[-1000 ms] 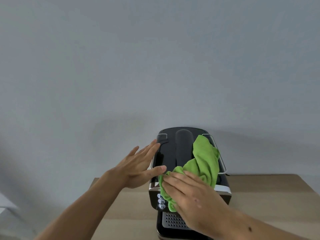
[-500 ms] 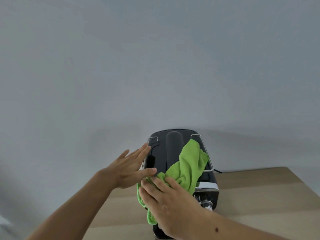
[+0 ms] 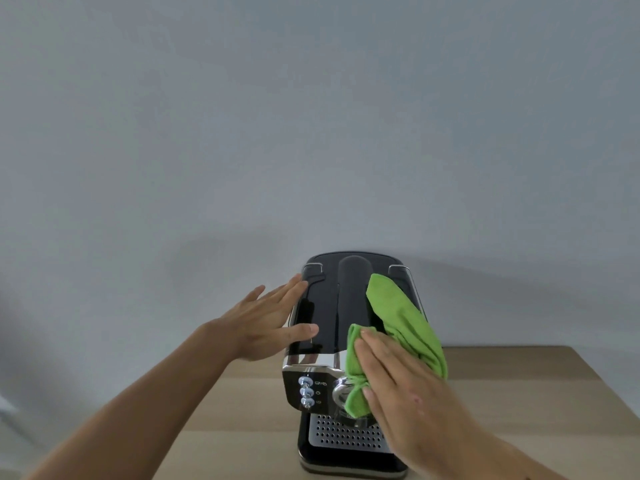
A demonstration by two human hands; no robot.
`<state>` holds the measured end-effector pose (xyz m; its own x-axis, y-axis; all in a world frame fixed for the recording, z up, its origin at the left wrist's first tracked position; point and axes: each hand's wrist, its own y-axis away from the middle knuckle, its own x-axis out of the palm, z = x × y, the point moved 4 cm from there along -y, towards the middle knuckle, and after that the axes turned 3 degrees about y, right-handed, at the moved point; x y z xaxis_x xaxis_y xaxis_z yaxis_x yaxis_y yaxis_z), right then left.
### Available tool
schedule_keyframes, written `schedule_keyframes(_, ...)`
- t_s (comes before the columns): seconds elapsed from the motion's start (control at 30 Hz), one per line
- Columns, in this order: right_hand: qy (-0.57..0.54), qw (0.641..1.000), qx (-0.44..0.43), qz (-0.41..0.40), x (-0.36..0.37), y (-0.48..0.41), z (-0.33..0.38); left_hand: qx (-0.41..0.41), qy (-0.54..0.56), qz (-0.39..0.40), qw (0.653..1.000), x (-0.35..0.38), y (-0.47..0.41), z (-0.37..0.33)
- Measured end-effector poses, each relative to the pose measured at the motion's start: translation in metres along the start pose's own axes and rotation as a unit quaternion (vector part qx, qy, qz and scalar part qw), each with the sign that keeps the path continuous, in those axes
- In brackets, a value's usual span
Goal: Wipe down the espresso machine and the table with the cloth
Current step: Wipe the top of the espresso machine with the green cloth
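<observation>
Now: one espresso machine (image 3: pixel 325 317), one cloth (image 3: pixel 398 317). Left hand (image 3: pixel 266 323) lies flat against the machine's side, unchanged. Right hand (image 3: pixel 405 393), fingers straight, presses the cloth beneath it and has shifted rightward since the earlier frame.

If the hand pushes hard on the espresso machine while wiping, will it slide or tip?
Tipping seems unlikely: the espresso machine sits flat on the table on a broad base. It might slide on the smooth wood, likely why the left hand braces its side.
</observation>
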<state>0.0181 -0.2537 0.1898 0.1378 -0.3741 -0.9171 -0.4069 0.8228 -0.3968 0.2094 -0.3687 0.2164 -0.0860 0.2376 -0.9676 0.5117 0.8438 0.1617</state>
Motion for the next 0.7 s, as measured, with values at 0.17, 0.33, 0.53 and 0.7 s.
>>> schedule_keyframes(0.17,-0.058,0.992,-0.002,0.115,-0.012,-0.053,0.012,0.002,-0.003,0.0,1.0,-0.001,0.0,0.0)
schedule_keyframes(0.33,-0.023,0.997,0.004,0.078,-0.005,-0.039,0.017,0.001,-0.007,-0.004,1.0,0.001,0.0,0.0)
schedule_keyframes(0.53,-0.032,0.997,0.027,-0.063,0.006,0.016,-0.001,0.014,0.0,-0.014,1.0,0.003,0.0,0.003)
schedule_keyframes(0.7,-0.072,0.991,0.02,-0.113,0.005,0.036,-0.026,0.017,0.009,-0.017,1.0,0.004,0.0,0.001)
